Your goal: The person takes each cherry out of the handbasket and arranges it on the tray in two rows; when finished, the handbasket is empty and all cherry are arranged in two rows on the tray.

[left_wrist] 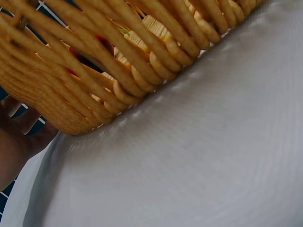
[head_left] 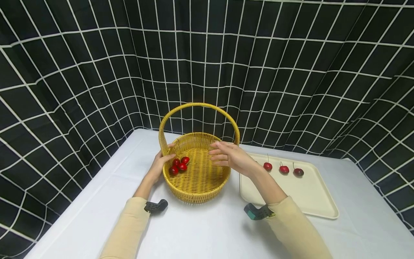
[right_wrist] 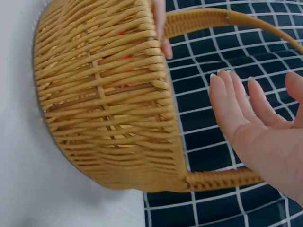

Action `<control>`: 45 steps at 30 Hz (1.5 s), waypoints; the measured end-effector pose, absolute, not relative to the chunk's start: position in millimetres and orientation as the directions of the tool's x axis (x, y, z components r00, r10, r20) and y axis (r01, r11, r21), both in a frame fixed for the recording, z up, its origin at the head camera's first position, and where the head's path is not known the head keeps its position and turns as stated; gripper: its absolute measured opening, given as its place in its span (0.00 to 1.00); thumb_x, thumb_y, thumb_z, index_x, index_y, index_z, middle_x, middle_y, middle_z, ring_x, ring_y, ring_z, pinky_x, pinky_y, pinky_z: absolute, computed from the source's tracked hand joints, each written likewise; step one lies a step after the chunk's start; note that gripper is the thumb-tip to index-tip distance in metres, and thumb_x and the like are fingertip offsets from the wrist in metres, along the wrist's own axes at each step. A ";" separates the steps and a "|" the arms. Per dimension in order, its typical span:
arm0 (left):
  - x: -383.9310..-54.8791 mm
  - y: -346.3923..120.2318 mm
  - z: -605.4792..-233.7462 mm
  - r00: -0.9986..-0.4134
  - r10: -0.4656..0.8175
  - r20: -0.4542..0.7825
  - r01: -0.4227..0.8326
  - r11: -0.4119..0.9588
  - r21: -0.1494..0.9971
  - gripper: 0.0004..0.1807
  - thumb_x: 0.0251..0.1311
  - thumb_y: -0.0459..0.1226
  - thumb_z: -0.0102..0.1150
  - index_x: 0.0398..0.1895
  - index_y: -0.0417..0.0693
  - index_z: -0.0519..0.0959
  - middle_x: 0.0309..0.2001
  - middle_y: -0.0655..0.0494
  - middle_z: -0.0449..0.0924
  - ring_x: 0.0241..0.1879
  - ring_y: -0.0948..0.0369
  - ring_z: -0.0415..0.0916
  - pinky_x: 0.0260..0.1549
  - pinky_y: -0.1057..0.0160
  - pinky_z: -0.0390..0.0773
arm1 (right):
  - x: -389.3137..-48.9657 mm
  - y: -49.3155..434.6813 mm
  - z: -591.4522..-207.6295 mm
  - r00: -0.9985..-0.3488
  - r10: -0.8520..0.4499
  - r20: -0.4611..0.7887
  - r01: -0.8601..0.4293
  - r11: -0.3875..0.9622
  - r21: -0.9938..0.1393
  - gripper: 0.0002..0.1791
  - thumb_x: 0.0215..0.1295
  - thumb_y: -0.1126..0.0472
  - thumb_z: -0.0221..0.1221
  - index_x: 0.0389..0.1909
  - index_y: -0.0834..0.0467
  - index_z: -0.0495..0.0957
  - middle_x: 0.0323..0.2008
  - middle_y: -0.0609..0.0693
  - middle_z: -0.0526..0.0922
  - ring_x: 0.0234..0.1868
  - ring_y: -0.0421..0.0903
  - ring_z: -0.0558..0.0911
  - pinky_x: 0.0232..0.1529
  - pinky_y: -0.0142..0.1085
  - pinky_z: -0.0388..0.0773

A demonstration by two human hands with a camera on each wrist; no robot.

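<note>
A yellow wicker basket (head_left: pixel 197 196) with a tall arched handle stands on the table. Several red cherries (head_left: pixel 182 166) lie together inside it, at the left. My left hand (head_left: pixel 158 163) grips the basket's left rim by the handle's foot, thumb over the edge; in the left wrist view, part of that hand (left_wrist: pixel 19 137) shows beside the weave. Over the basket's right side hovers my right hand (head_left: pixel 231 156), fingers extended and nothing held. From the right wrist view, this hand (right_wrist: pixel 258 118) appears apart from the rim, near the handle (right_wrist: pixel 222 178).
To the right of the basket lies a cream tray (head_left: pixel 310 198), partly behind my right forearm. Along its far side are a bright red cherry (head_left: pixel 267 166), another red one (head_left: pixel 284 169) and a darker one (head_left: pixel 298 172), all with stems. A black gridded curtain (head_left: pixel 207 72) surrounds the white table (head_left: pixel 200 233).
</note>
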State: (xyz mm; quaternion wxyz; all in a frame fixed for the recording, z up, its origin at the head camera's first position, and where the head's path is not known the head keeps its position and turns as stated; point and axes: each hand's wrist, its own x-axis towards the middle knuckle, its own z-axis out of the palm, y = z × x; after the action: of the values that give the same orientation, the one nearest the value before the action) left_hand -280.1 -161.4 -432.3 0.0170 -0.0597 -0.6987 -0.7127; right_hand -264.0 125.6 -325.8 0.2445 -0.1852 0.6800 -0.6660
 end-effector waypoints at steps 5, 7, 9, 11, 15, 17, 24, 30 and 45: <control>-280.0 -163.3 -433.1 -0.993 0.062 0.098 0.096 -0.030 0.995 0.28 0.65 0.34 0.48 0.69 0.43 0.61 0.70 0.43 0.55 0.69 0.48 0.52 0.67 0.48 0.47 | -272.5 109.7 -334.3 -0.813 -0.564 -0.144 0.126 0.071 -0.989 0.28 0.75 0.51 0.44 0.65 0.67 0.60 0.60 0.69 0.67 0.60 0.64 0.70 0.59 0.50 0.68; -279.9 -163.9 -433.3 -0.993 0.059 0.098 0.096 -0.036 0.995 0.28 0.65 0.34 0.48 0.69 0.43 0.61 0.70 0.43 0.56 0.68 0.48 0.52 0.67 0.48 0.47 | -275.0 102.6 -337.7 -0.817 -0.553 -0.165 0.141 0.086 -0.986 0.29 0.75 0.50 0.45 0.65 0.68 0.61 0.59 0.69 0.68 0.60 0.65 0.69 0.59 0.49 0.68; -279.5 -164.0 -433.5 -0.993 0.053 0.101 0.099 -0.035 0.994 0.28 0.64 0.34 0.49 0.68 0.43 0.61 0.70 0.43 0.57 0.68 0.49 0.53 0.67 0.49 0.47 | -276.9 95.4 -341.1 -0.817 -0.545 -0.188 0.158 0.103 -0.982 0.29 0.75 0.50 0.45 0.65 0.68 0.61 0.59 0.69 0.68 0.60 0.65 0.68 0.59 0.50 0.68; -279.0 -164.0 -434.0 -0.994 0.051 0.100 0.098 -0.039 0.994 0.28 0.64 0.33 0.49 0.68 0.43 0.61 0.70 0.43 0.57 0.68 0.49 0.53 0.67 0.49 0.47 | -278.3 88.6 -344.7 -0.815 -0.538 -0.215 0.187 0.108 -0.976 0.30 0.74 0.50 0.45 0.65 0.68 0.60 0.59 0.69 0.68 0.60 0.66 0.69 0.59 0.51 0.67; -278.5 -162.8 -435.2 -0.993 0.058 0.098 0.095 -0.050 0.994 0.28 0.65 0.33 0.48 0.69 0.43 0.61 0.70 0.43 0.57 0.68 0.49 0.54 0.67 0.51 0.49 | -279.3 77.8 -349.1 -0.808 -0.519 -0.277 0.246 0.129 -0.961 0.30 0.74 0.49 0.46 0.66 0.67 0.62 0.60 0.68 0.68 0.59 0.64 0.70 0.59 0.50 0.68; -278.8 -162.2 -435.9 -0.993 0.064 0.100 0.096 -0.058 0.994 0.28 0.65 0.33 0.48 0.69 0.43 0.60 0.70 0.44 0.56 0.68 0.49 0.54 0.67 0.52 0.49 | -279.6 72.6 -349.4 -0.805 -0.511 -0.302 0.270 0.138 -0.953 0.29 0.74 0.49 0.46 0.66 0.66 0.63 0.60 0.67 0.69 0.59 0.64 0.70 0.58 0.49 0.70; -279.8 -162.2 -434.7 -0.993 0.071 0.090 0.087 -0.056 0.995 0.28 0.66 0.34 0.47 0.70 0.44 0.60 0.70 0.44 0.56 0.69 0.50 0.53 0.67 0.52 0.48 | -282.0 53.0 -352.9 -0.791 -0.499 -0.355 0.320 0.157 -0.934 0.30 0.74 0.47 0.45 0.65 0.66 0.65 0.57 0.66 0.73 0.56 0.60 0.75 0.50 0.44 0.77; -279.7 -160.9 -427.4 -0.995 0.084 0.059 0.053 -0.078 0.996 0.28 0.67 0.31 0.47 0.70 0.41 0.58 0.71 0.42 0.54 0.68 0.48 0.53 0.66 0.53 0.50 | -280.1 39.9 -358.5 -0.744 -0.543 -0.389 0.366 0.157 -0.917 0.31 0.76 0.47 0.41 0.65 0.69 0.62 0.58 0.68 0.72 0.58 0.61 0.73 0.53 0.48 0.74; -281.4 -160.9 -433.8 -0.994 0.060 0.096 0.094 -0.046 0.995 0.28 0.66 0.34 0.47 0.69 0.44 0.60 0.68 0.42 0.58 0.67 0.49 0.56 0.65 0.52 0.54 | -276.9 13.0 -371.3 -0.719 -0.536 -0.442 0.407 0.191 -0.893 0.31 0.76 0.45 0.38 0.63 0.67 0.65 0.58 0.63 0.71 0.58 0.62 0.72 0.54 0.52 0.72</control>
State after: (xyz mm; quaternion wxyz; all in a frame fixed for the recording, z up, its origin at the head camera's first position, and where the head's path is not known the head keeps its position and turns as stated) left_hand -281.4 -160.9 -433.8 0.0115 -0.0558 -0.6907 -0.7209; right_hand -276.9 13.0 -371.3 0.3717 -0.0474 0.6761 -0.6344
